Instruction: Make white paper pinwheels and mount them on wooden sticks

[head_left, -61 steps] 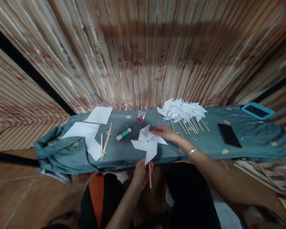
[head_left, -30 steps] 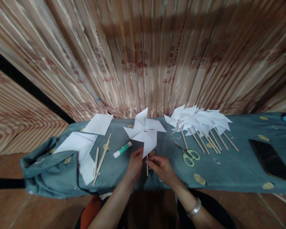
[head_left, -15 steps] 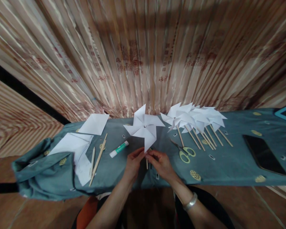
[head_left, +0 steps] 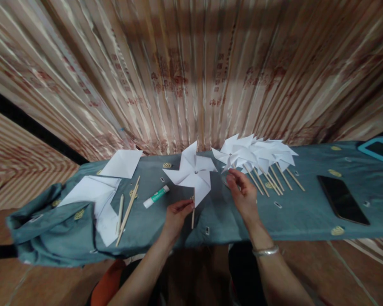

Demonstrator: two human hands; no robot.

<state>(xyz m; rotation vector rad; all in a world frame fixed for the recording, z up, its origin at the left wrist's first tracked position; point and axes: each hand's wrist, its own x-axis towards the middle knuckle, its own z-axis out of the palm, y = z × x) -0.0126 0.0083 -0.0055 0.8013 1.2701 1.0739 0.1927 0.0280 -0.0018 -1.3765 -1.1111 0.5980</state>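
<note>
A white paper pinwheel on a thin wooden stick lies at the middle of the cloth. My left hand pinches its stick just below the blades. My right hand is raised at the left end of a row of overlapping white pinwheels. Its fingers are loosely bent, thumb a little apart, and I see nothing held in them. It hides the leftmost row pinwheel's stick and most of a pair of scissors. To the left of the middle pinwheel lies a glue stick.
On the left are white paper sheets, folded paper, a pale pencil-like stick and loose wooden sticks. A black phone and a blue-edged device lie on the right. Behind the green cloth hangs a curtain.
My right hand has left the middle pinwheel's stick and moved right and up to the pinwheel row, covering the scissors. My left hand stays on the stick. The view shifts slightly.
</note>
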